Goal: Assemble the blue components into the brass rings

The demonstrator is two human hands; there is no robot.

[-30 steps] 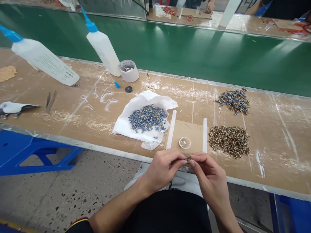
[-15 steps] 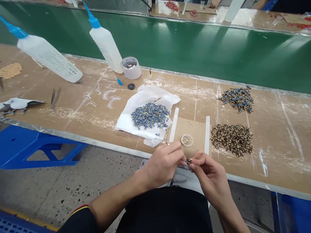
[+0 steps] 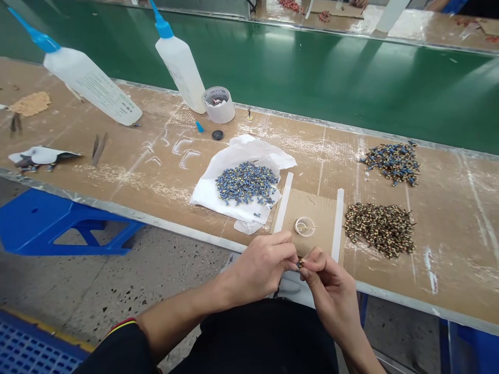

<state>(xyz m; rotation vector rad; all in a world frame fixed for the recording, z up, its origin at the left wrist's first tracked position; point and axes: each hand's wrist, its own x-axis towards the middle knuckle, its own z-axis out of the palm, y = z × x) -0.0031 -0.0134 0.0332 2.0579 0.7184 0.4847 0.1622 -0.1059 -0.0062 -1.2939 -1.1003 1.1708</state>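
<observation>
My left hand [image 3: 271, 262] is closed in a pinch on a tiny blue piece [image 3: 299, 264]. Fingertip to fingertip with it, my right hand [image 3: 327, 280] pinches a small dark-and-tan piece at the same spot; the two pieces meet, and the fingers hide most of both. Just beyond the hands lies a small round clear dish [image 3: 304, 226] with a thin pale stick in it. To the left, a heap of small blue-and-yellow pieces [image 3: 246, 182] rests on crumpled white paper [image 3: 208, 189]. A heap of dark-and-tan ring-shaped pieces [image 3: 380, 228] lies to the right.
Behind it is a heap of joined blue-and-tan pieces [image 3: 392, 162]. Two white squeeze bottles [image 3: 93, 88] with blue nozzles, a tape roll [image 3: 219, 106] and a black cap [image 3: 217, 135] stand or lie at left. A green belt [image 3: 304, 72] runs behind; a blue stool [image 3: 58, 223] is below.
The whole view has shifted slightly, with the bench things sitting further right in the picture. Both hands stay pinched together over the small pieces, slightly lower.
</observation>
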